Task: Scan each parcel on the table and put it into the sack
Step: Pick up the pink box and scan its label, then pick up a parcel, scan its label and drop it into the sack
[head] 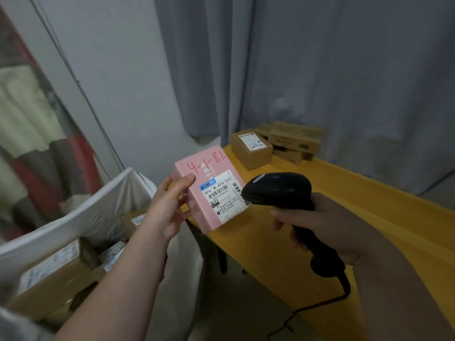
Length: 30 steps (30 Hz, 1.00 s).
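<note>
My left hand (pixel 167 205) holds a pink box parcel (pixel 209 168) by its left edge, thumb on the front, above the near left corner of the yellow table (pixel 344 205). Red handwriting and a white shipping label with barcodes face up. My right hand (pixel 320 222) grips a black handheld scanner (pixel 278 188) by its handle, its head right beside the label's right edge. The white sack (pixel 81 217) stands open at lower left, with several brown cardboard parcels (pixel 51 274) inside.
A few brown cardboard parcels (pixel 251 148) are stacked at the table's far end against grey curtains (pixel 320 70). The scanner's black cable (pixel 307 313) trails down over the table's near edge. A white wall and a slanted pole are on the left.
</note>
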Each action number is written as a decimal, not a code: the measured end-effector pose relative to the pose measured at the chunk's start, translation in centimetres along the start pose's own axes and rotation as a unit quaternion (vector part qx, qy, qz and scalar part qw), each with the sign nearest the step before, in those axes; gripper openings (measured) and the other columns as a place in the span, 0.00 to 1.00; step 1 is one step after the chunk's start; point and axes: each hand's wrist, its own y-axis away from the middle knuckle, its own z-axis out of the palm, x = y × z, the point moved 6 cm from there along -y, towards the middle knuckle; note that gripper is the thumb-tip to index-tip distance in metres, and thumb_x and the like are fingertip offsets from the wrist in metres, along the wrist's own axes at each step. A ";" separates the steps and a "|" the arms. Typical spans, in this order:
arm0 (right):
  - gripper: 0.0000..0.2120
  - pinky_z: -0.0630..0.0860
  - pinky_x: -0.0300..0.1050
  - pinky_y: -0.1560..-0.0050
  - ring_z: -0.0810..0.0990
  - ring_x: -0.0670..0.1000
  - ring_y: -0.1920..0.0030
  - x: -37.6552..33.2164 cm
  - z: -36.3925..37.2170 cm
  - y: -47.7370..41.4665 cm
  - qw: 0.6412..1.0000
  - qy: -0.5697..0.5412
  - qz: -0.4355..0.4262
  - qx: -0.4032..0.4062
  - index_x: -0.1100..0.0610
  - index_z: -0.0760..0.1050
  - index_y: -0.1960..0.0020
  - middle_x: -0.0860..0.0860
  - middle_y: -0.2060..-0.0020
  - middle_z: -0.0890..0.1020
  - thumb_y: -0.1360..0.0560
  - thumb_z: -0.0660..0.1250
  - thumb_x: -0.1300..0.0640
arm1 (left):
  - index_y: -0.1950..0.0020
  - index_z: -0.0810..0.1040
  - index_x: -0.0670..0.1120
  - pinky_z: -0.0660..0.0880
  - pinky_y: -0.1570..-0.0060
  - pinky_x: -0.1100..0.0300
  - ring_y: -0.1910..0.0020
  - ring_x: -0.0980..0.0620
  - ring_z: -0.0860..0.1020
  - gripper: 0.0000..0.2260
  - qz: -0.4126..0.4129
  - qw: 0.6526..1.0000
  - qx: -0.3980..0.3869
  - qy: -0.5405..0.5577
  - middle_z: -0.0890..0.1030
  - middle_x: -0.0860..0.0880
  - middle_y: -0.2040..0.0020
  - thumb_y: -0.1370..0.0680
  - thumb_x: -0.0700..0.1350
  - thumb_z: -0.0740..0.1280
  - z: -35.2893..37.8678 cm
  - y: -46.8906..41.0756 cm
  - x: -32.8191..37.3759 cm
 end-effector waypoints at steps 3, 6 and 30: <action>0.08 0.73 0.43 0.66 0.78 0.48 0.69 -0.7 3.2 -0.5 1.000 0.006 0.002 -0.016 0.55 0.80 0.50 0.51 0.60 0.84 0.26 0.70 0.53 | 0.32 0.71 0.49 0.76 0.51 0.49 0.48 0.47 0.80 0.22 0.004 1.000 0.012 0.011 0.82 0.45 0.45 0.25 0.47 0.70 -3.7 0.2 0.7; 0.08 0.73 0.44 0.66 0.77 0.49 0.69 -1.1 6.4 -1.0 1.000 0.008 0.004 -0.020 0.56 0.80 0.50 0.51 0.60 0.84 0.26 0.70 0.53 | 0.31 0.71 0.49 0.75 0.48 0.46 0.49 0.48 0.79 0.23 0.013 0.999 0.033 0.022 0.83 0.49 0.52 0.25 0.47 0.70 -7.4 0.7 1.4; 0.32 0.76 0.51 0.54 0.77 0.54 0.50 8.4 24.0 -7.8 0.949 0.094 0.202 0.222 0.58 0.68 0.33 0.52 0.49 0.76 0.33 0.77 0.54 | 0.33 0.67 0.53 0.71 0.39 0.49 0.36 0.49 0.69 0.30 0.278 0.746 -0.065 -0.601 0.72 0.52 0.36 0.32 0.45 0.75 -19.5 1.3 1.9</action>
